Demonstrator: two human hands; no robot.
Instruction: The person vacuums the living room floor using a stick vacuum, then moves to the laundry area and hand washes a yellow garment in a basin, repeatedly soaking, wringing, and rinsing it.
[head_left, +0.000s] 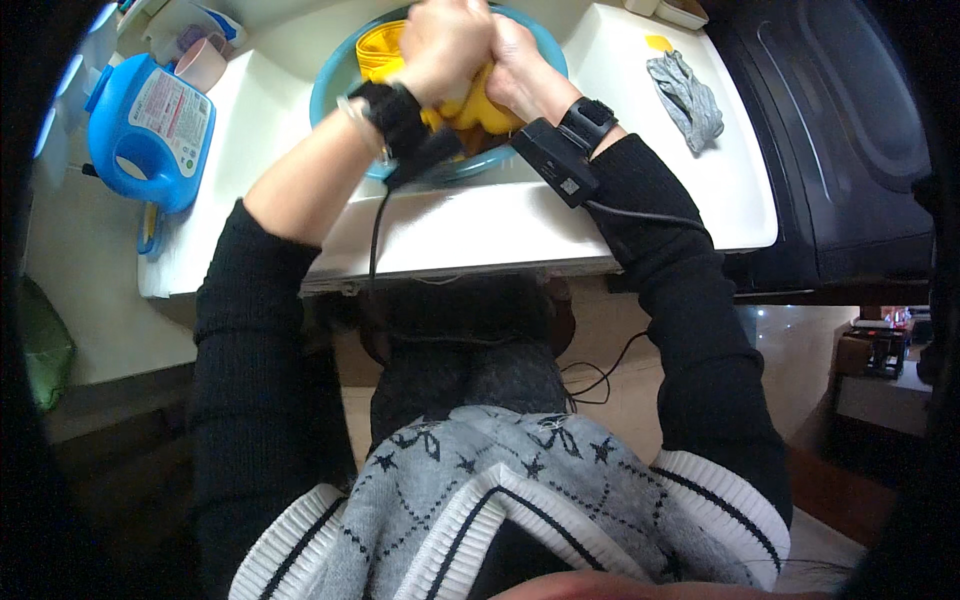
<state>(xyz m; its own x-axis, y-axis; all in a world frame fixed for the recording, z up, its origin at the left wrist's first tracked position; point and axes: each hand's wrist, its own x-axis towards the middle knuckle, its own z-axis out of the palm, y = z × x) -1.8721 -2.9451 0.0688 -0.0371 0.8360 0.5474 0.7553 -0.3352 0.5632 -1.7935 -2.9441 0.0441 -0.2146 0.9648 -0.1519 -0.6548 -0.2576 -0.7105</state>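
A round blue plastic basin (327, 97) sits in a white sink (457, 225). Both hands are over it at the top of the view, pressed together on a bright yellow cloth (480, 105). My left hand (448, 45) is closed on the cloth, with a folded part of it showing to the left. My right hand (517, 64) grips the cloth from the right, its palm side partly in view. The fingertips of both hands are hidden or cut off by the picture's edge. More cloth hangs below the hands into the basin. Each wrist wears a black strap with a cabled device.
A blue detergent jug (161, 142) stands on the left ledge, beside a pink cup (201, 66) and a blue-handled brush (150, 229). On the right ledge lie a crumpled grey cloth (686, 101) and a small yellow piece (658, 43). A black appliance (840, 135) adjoins the sink's right side.
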